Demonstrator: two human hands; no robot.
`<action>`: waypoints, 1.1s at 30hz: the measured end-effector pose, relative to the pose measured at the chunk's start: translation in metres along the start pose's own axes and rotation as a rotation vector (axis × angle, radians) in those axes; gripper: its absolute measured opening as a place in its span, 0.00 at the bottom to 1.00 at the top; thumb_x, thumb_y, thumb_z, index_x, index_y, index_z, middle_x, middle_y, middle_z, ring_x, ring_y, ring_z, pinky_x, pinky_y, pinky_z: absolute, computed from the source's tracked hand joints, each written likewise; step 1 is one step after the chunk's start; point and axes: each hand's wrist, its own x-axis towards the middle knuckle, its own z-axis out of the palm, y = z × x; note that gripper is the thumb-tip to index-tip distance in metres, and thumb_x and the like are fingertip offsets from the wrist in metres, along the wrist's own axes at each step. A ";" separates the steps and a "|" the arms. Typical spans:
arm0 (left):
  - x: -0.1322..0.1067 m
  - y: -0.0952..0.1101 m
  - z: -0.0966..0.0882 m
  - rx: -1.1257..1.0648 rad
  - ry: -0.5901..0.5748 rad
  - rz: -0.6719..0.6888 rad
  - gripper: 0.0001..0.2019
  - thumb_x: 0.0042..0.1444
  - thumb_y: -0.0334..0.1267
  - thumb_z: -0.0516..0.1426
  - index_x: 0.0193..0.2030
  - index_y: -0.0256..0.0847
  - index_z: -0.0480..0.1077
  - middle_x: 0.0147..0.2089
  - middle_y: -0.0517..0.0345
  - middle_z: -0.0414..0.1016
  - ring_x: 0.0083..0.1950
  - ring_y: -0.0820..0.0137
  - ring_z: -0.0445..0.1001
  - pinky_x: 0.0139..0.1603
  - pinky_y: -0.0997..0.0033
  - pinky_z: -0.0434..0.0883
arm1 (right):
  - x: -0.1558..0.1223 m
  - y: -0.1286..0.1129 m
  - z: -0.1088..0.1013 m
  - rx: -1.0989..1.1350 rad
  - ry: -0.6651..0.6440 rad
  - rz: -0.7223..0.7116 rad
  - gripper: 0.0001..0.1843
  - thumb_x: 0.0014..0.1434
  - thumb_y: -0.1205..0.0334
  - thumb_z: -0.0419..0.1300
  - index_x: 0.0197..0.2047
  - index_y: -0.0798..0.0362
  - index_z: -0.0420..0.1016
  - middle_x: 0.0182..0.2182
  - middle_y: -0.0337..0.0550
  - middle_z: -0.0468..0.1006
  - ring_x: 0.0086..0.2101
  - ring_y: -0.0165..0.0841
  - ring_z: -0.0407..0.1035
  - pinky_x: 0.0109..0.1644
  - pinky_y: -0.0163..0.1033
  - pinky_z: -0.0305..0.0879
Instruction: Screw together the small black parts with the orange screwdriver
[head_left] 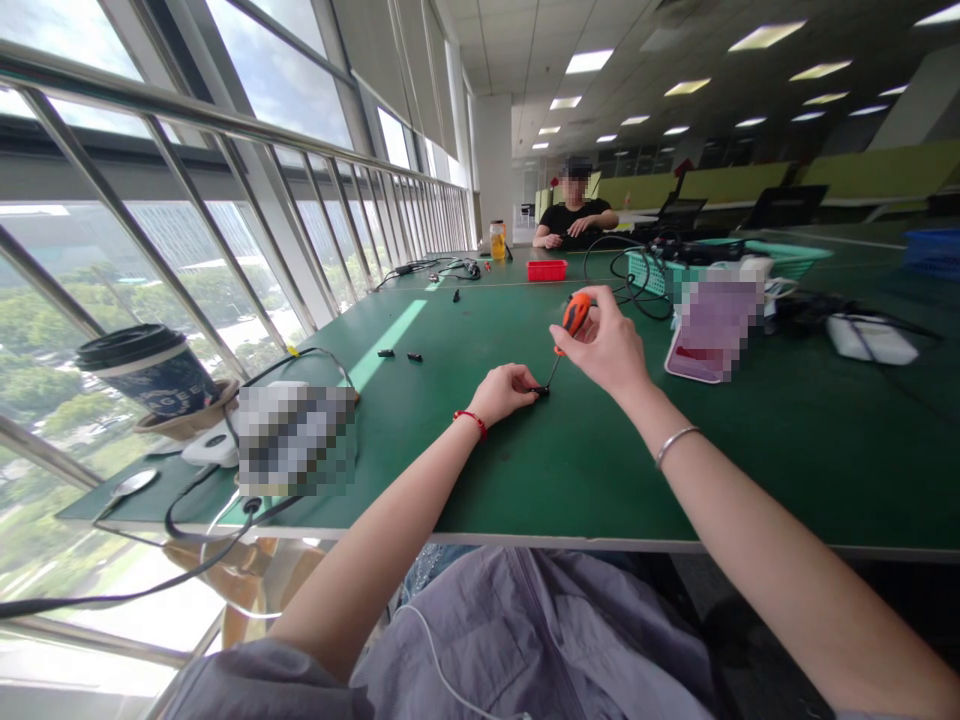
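On the green table (600, 480), my left hand (504, 395) pinches a small black part (541, 391) and keeps it against the surface. My right hand (609, 338) grips a screwdriver (576, 314) by its orange and black handle. The thin shaft slants down and its tip meets the black part, or comes very close to it. What kind of part it is I cannot make out. Two similar small black pieces, one at the left (385, 352) and one beside it (415, 357), lie farther off on the table.
A lidded cup (154, 370) in a holder stands at the left edge among cables. Across the table sits a person (574, 220). Behind my right hand are a red tray (547, 271), a teal basket (799, 258) with cables, a propped phone (712, 330) and a white box (871, 340).
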 end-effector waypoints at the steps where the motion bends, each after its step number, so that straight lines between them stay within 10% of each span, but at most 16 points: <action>1: 0.000 0.000 0.000 -0.002 0.000 0.001 0.03 0.45 0.30 0.61 0.29 0.35 0.74 0.27 0.59 0.74 0.27 0.77 0.68 0.31 0.78 0.67 | 0.000 -0.001 0.000 -0.029 0.010 0.015 0.23 0.49 0.45 0.60 0.45 0.48 0.67 0.25 0.36 0.72 0.27 0.36 0.67 0.30 0.37 0.56; 6: 0.000 -0.001 0.000 -0.009 0.005 0.005 0.02 0.45 0.30 0.61 0.29 0.35 0.74 0.27 0.59 0.75 0.27 0.77 0.69 0.31 0.78 0.68 | 0.000 -0.001 0.003 -0.005 0.023 0.037 0.16 0.50 0.44 0.59 0.33 0.48 0.71 0.24 0.39 0.71 0.29 0.36 0.67 0.30 0.37 0.56; 11: 0.000 0.000 0.000 -0.009 0.002 -0.008 0.03 0.45 0.30 0.61 0.29 0.34 0.74 0.27 0.59 0.74 0.27 0.77 0.69 0.30 0.78 0.67 | -0.001 0.002 0.006 0.110 0.030 -0.028 0.21 0.46 0.56 0.61 0.45 0.48 0.69 0.27 0.36 0.71 0.25 0.32 0.65 0.29 0.36 0.57; 19: 0.000 -0.002 0.001 -0.012 -0.001 0.004 0.03 0.45 0.30 0.61 0.29 0.35 0.74 0.28 0.59 0.75 0.27 0.76 0.69 0.31 0.78 0.68 | -0.001 -0.001 0.005 -0.015 0.066 0.056 0.19 0.46 0.43 0.63 0.36 0.47 0.72 0.22 0.37 0.70 0.27 0.36 0.66 0.28 0.36 0.53; 24: 0.000 -0.002 0.001 -0.009 -0.001 0.002 0.03 0.45 0.31 0.61 0.29 0.35 0.74 0.28 0.59 0.75 0.27 0.77 0.68 0.31 0.78 0.67 | -0.002 -0.002 0.006 0.079 0.030 0.008 0.07 0.48 0.56 0.60 0.31 0.48 0.72 0.22 0.36 0.71 0.25 0.32 0.64 0.30 0.36 0.56; 27: 0.001 -0.001 0.001 -0.006 -0.003 -0.013 0.03 0.44 0.30 0.61 0.29 0.35 0.73 0.27 0.60 0.74 0.27 0.77 0.68 0.30 0.78 0.66 | -0.001 0.002 0.007 0.140 0.031 -0.024 0.16 0.43 0.60 0.60 0.39 0.48 0.69 0.26 0.34 0.71 0.24 0.30 0.63 0.29 0.36 0.58; 33: 0.000 0.000 0.001 -0.019 -0.006 -0.008 0.03 0.45 0.30 0.61 0.29 0.35 0.73 0.27 0.60 0.73 0.27 0.77 0.68 0.30 0.78 0.66 | -0.001 0.003 0.008 0.110 0.021 0.007 0.18 0.45 0.47 0.63 0.35 0.49 0.68 0.21 0.33 0.67 0.23 0.30 0.62 0.28 0.35 0.55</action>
